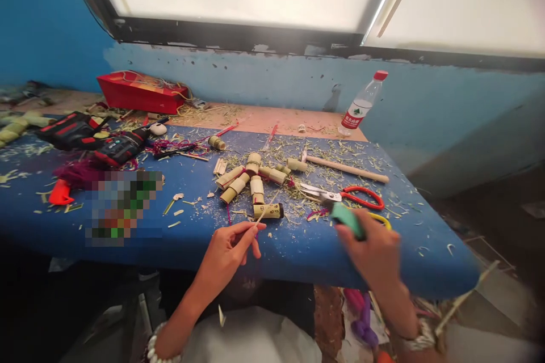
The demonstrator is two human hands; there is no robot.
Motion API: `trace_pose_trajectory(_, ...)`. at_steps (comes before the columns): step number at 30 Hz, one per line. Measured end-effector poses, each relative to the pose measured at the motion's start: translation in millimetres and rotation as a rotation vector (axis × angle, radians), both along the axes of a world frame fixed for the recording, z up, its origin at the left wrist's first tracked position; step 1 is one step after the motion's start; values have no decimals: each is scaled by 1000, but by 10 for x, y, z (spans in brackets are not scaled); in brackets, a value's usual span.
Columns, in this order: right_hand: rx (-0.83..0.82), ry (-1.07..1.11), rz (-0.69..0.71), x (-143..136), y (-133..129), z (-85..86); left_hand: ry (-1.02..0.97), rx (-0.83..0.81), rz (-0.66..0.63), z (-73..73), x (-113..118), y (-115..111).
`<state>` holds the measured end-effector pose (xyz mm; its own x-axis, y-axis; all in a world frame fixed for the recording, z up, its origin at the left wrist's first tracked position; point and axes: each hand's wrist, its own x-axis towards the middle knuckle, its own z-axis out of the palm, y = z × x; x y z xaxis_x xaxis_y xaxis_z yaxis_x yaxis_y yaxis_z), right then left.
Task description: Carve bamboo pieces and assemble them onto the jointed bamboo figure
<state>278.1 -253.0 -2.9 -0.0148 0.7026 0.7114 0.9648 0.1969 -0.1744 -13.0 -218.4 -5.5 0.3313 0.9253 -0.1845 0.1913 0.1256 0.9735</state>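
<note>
My left hand [234, 247] is closed in a pinch on a thin bamboo stick [267, 208]. The stick points up and right, in front of a short bamboo tube with dark markings [272, 211]. My right hand [377, 249] grips a green-handled tool [347, 218], whose kind is blurred by motion. Behind the hands lie several bamboo pieces [235, 187] strung together with purple cord. Just beyond the right hand are red-handled scissors [361, 197], and a yellow handle [381, 219] is partly hidden by that hand.
A wooden-handled hammer [347, 169] lies behind the scissors. A water bottle [361, 105] stands at the back right. Power drills [121, 144] and a red box [140, 93] are on the left. Bamboo shavings litter the blue tabletop [315, 255].
</note>
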Motion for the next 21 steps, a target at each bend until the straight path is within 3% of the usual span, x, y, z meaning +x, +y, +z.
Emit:
trace_pose_trajectory(3, -168, 67, 254, -500, -17, -123, 26, 32, 27, 18, 110, -15)
trace_pose_trajectory(6, -241, 56, 281, -738, -8, -199, 61, 73, 24, 41, 153, -61)
trace_pose_trajectory(11, -196, -28, 217, -644, 19, -159, 56, 74, 21, 73, 129, -110)
trace_pose_trajectory(16, -86, -142, 210, -554, 26, -69, 20, 61, -7, 132, 142, -106)
trace_pose_trajectory(21, -76, -184, 215, -504, 31, -69, -9, 31, -26, 135, 137, -127)
